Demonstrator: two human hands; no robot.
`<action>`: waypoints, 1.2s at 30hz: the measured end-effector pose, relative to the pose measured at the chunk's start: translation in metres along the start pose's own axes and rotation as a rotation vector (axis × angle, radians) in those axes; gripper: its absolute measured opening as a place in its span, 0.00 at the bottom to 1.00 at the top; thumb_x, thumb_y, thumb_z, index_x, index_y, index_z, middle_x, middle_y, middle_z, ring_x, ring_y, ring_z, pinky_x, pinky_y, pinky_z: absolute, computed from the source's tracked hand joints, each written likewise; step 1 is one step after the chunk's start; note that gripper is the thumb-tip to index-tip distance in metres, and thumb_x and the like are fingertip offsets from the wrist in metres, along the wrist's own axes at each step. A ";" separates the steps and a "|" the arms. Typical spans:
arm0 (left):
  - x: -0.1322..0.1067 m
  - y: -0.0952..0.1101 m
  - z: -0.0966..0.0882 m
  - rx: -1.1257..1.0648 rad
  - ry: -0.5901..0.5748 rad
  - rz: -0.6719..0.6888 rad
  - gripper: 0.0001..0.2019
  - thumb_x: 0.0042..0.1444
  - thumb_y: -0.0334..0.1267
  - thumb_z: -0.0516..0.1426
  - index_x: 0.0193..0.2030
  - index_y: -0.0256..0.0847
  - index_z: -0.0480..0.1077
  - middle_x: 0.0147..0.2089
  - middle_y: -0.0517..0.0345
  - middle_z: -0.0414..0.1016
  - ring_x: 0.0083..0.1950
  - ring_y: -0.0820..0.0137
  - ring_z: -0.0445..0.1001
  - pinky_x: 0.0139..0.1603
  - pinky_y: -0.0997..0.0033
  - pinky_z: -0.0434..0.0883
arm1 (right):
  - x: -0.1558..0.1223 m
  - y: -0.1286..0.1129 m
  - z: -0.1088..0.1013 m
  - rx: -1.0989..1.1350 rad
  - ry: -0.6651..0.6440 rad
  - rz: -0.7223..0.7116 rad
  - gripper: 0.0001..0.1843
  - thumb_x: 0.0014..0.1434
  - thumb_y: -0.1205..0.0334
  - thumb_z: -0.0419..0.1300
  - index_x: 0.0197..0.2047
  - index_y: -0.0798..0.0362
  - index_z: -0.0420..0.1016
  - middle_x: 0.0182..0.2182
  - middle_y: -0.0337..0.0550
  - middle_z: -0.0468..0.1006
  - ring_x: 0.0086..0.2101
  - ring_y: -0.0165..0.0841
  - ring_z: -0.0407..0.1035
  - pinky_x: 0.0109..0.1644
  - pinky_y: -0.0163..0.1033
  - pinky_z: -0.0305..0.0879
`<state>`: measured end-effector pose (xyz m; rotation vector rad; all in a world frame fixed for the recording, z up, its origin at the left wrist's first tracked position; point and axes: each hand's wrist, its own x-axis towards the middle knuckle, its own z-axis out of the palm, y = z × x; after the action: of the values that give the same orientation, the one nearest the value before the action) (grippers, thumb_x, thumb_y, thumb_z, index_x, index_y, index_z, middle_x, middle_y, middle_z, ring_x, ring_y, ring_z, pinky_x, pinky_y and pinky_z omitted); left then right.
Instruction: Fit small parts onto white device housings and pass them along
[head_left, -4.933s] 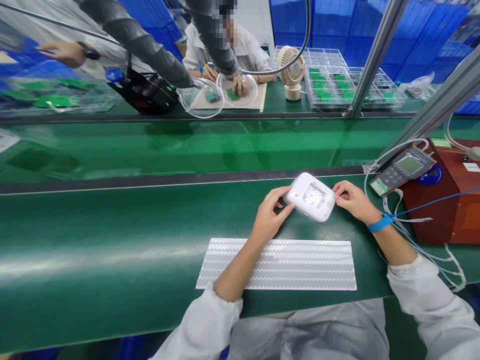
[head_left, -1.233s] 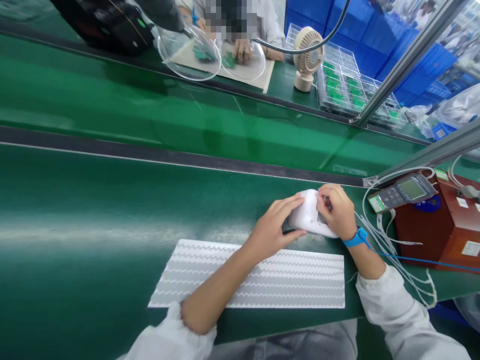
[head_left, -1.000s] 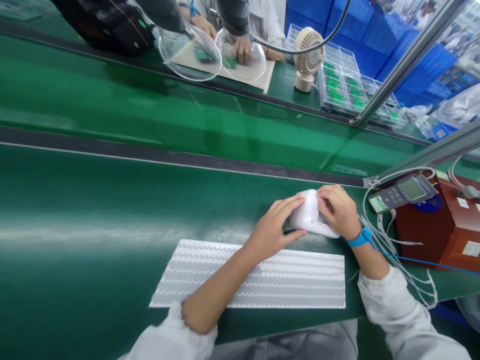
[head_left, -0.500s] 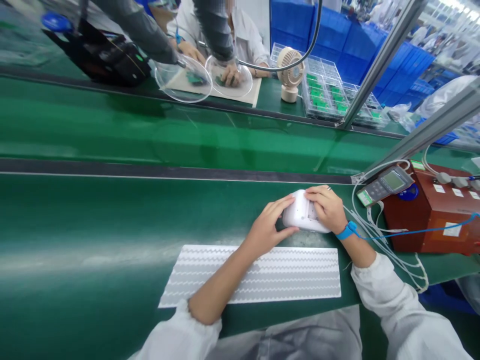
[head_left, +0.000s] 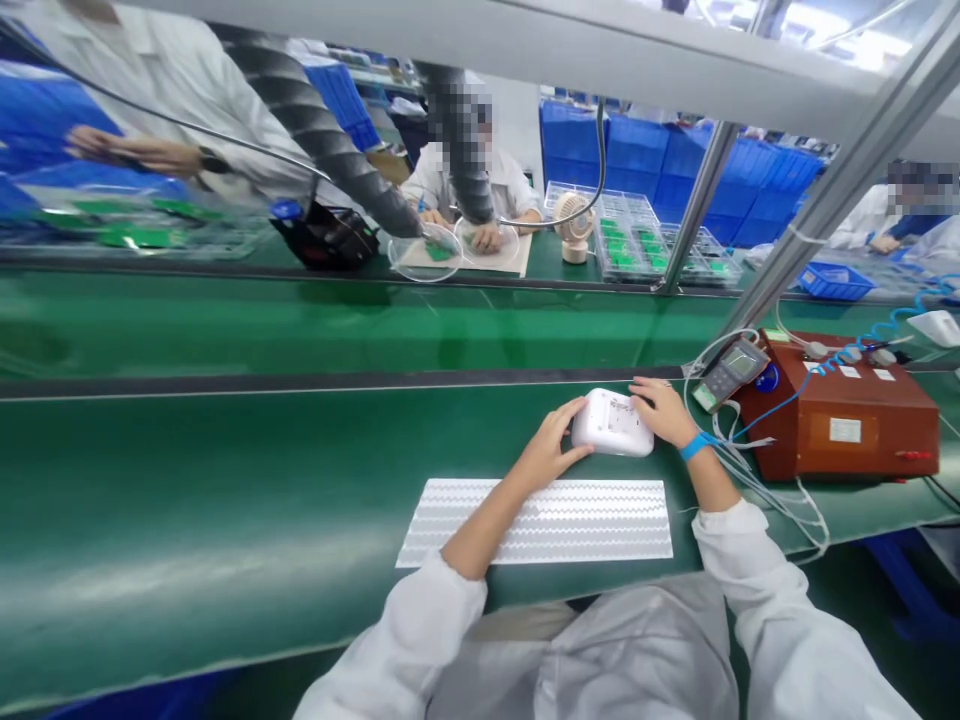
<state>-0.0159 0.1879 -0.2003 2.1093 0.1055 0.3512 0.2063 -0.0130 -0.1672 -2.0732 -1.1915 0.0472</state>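
A white rounded plastic device (head_left: 598, 440) lies on the green bench, its recessed compartment facing up. My left hand (head_left: 547, 450) grips its left side, fingers at the upper edge and thumb at the lower. My right hand (head_left: 666, 414) is at the upper right corner, fingers stretched out and fingertips touching or just beside the edge. A blue band with a cord circles my right wrist. Nearer to me, a white sheet with rows of wavy-edged strips (head_left: 592, 520) lies flat, partly under my left forearm.
To the right stand a brown-red box (head_left: 862, 420) and a handheld meter (head_left: 731, 372) with loose white tubes. A metal post (head_left: 810, 215) rises behind them. Across the green divider, co-workers sit near a small fan (head_left: 574, 222) and clear trays of green boards (head_left: 630, 245).
My right hand has drawn back from over the compartment to the device's right edge, uncovering the recess. The left hand keeps its hold. The camera view has tilted up.
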 end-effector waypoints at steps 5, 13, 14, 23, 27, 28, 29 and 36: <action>-0.002 -0.001 0.003 0.044 0.005 0.064 0.33 0.73 0.45 0.64 0.81 0.48 0.64 0.83 0.41 0.66 0.82 0.49 0.67 0.78 0.41 0.73 | -0.013 -0.001 -0.011 -0.013 -0.136 0.036 0.13 0.63 0.60 0.70 0.50 0.51 0.88 0.53 0.54 0.90 0.57 0.50 0.83 0.69 0.58 0.75; -0.003 -0.009 0.004 0.107 0.133 0.089 0.24 0.77 0.33 0.52 0.77 0.47 0.69 0.77 0.45 0.75 0.78 0.57 0.75 0.80 0.46 0.72 | -0.061 -0.023 0.009 0.273 0.082 0.285 0.18 0.63 0.43 0.71 0.45 0.48 0.88 0.54 0.55 0.90 0.63 0.57 0.81 0.70 0.66 0.74; -0.003 -0.010 0.004 0.108 0.144 0.087 0.25 0.76 0.31 0.51 0.77 0.46 0.69 0.77 0.45 0.76 0.77 0.57 0.75 0.80 0.46 0.72 | -0.066 -0.027 0.016 0.352 0.126 0.342 0.20 0.62 0.41 0.72 0.46 0.49 0.88 0.52 0.55 0.91 0.59 0.58 0.83 0.66 0.65 0.77; 0.006 -0.025 0.009 -0.104 0.446 0.021 0.22 0.67 0.22 0.53 0.63 0.45 0.73 0.62 0.47 0.80 0.64 0.59 0.83 0.64 0.54 0.85 | -0.059 -0.078 0.041 0.979 0.408 0.700 0.38 0.48 0.36 0.83 0.54 0.53 0.88 0.57 0.54 0.89 0.56 0.51 0.82 0.56 0.49 0.82; 0.007 -0.022 0.007 -0.239 0.508 -0.040 0.22 0.65 0.21 0.55 0.60 0.46 0.74 0.61 0.50 0.77 0.58 0.63 0.83 0.55 0.61 0.87 | -0.056 -0.101 0.045 1.083 0.272 0.685 0.49 0.51 0.43 0.84 0.72 0.46 0.79 0.64 0.49 0.85 0.64 0.51 0.78 0.62 0.50 0.82; 0.007 -0.021 0.007 -0.255 0.513 -0.045 0.22 0.65 0.21 0.55 0.60 0.46 0.74 0.61 0.50 0.76 0.57 0.63 0.83 0.55 0.62 0.86 | -0.057 -0.106 0.047 1.072 0.257 0.682 0.51 0.50 0.46 0.85 0.74 0.43 0.76 0.69 0.48 0.82 0.67 0.52 0.76 0.63 0.50 0.81; 0.008 -0.021 0.006 -0.273 0.518 -0.049 0.22 0.65 0.20 0.55 0.60 0.46 0.75 0.61 0.50 0.77 0.56 0.64 0.84 0.55 0.62 0.86 | -0.057 -0.110 0.050 1.055 0.257 0.684 0.53 0.49 0.48 0.85 0.76 0.42 0.75 0.71 0.47 0.79 0.68 0.53 0.74 0.64 0.51 0.81; 0.014 -0.021 0.004 -0.371 0.612 -0.119 0.22 0.66 0.23 0.57 0.63 0.43 0.77 0.62 0.46 0.79 0.59 0.63 0.83 0.58 0.60 0.85 | -0.002 -0.098 0.067 0.951 0.371 0.571 0.56 0.48 0.48 0.81 0.78 0.48 0.73 0.72 0.54 0.77 0.67 0.55 0.75 0.66 0.58 0.78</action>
<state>-0.0003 0.1987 -0.2169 1.5653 0.4825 0.8649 0.1089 0.0533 -0.1574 -1.3938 -0.2125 0.3961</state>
